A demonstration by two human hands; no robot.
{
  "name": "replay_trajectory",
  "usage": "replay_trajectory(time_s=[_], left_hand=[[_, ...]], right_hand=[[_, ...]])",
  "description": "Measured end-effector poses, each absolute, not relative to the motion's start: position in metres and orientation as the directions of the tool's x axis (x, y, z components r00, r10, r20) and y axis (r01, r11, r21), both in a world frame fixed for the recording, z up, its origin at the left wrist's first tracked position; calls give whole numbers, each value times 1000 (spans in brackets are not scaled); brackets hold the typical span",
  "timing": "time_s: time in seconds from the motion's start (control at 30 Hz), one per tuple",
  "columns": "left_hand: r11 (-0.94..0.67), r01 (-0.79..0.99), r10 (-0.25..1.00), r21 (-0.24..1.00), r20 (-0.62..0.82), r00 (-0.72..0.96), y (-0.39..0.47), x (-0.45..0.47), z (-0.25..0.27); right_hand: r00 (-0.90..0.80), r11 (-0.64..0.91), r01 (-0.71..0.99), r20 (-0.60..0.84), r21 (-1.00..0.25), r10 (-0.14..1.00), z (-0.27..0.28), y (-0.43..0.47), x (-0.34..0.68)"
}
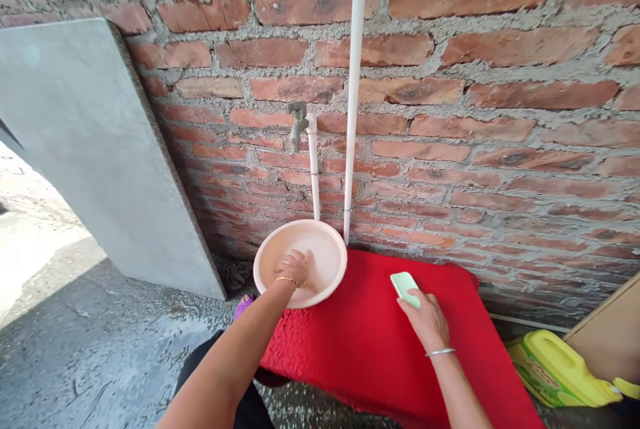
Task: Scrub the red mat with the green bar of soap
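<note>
My left hand [294, 268] is inside a round pale-pink basin [262, 262], palm down with fingers stretched out over the whitish water [325, 268]. It grips nothing that I can see, and its fingertips are partly hard to make out. My right hand [429, 319] is closed around the near end of a pale green bar, apparently soap [404, 284]. This bar is above the red cloth [370, 342], to the right of the basin. The basin rests at the cloth's far left corner, near the wall.
Above the basin, a grey tap [297, 122] sits on a thin white pipe [315, 172] against the brick wall [450, 129]. A taller white pipe [354, 82] stands beside it. A grey slab [125, 162] leans at left over wet floor [135, 342]; a yellow jug [555, 369] lies at right.
</note>
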State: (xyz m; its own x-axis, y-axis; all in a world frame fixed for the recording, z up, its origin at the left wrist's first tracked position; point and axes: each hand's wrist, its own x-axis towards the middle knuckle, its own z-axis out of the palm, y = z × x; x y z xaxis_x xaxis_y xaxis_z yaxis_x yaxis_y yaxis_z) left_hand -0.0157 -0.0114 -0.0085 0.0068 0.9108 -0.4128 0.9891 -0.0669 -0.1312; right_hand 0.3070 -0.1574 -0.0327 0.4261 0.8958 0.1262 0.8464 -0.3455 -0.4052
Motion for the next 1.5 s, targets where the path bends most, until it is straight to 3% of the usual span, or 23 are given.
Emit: replay_trajectory(time_s=[0.07,0.13,0.3,0.47,0.6,0.73,0.8,1.03,1.13,1.37,1.5], left_hand=[[-70,989,904,-131,-427,8,-12,-15,-6],[-71,989,898,-131,-440,7,-12,-15,-5],[-50,990,929,-130,-370,-2,-15,-14,-8],[-46,993,947,-107,-321,9,-16,-17,-11],[-47,993,935,-104,-355,7,-16,-15,-6],[-44,993,929,-106,-371,2,-17,-12,-1],[-42,994,924,-103,-383,-1,-17,-13,0],[-66,994,915,-92,-403,23,-17,-18,0],[-93,989,908,-115,-417,37,-16,-18,-1],[-72,989,910,-128,-414,13,-15,-17,-5],[-67,990,907,-123,-422,9,-14,-18,-4]], right_hand=[[566,-486,784,124,-386,815,-31,-161,334],[605,-526,759,118,-385,787,-28,-159,338],[344,-290,860,59,-419,937,-22,-132,264],[213,-168,880,51,-445,976,-24,-115,232],[368,-341,852,-9,-397,930,-18,-128,294],[626,-617,725,-81,-305,776,-6,-141,349],[651,-642,707,-82,-296,754,-4,-138,347],[327,-305,866,-12,-395,945,-18,-90,241],[280,-262,882,-12,-391,960,-16,-83,238],[580,-579,769,-85,-270,810,3,-109,346],[592,-582,761,-60,-286,804,-1,-108,339]])
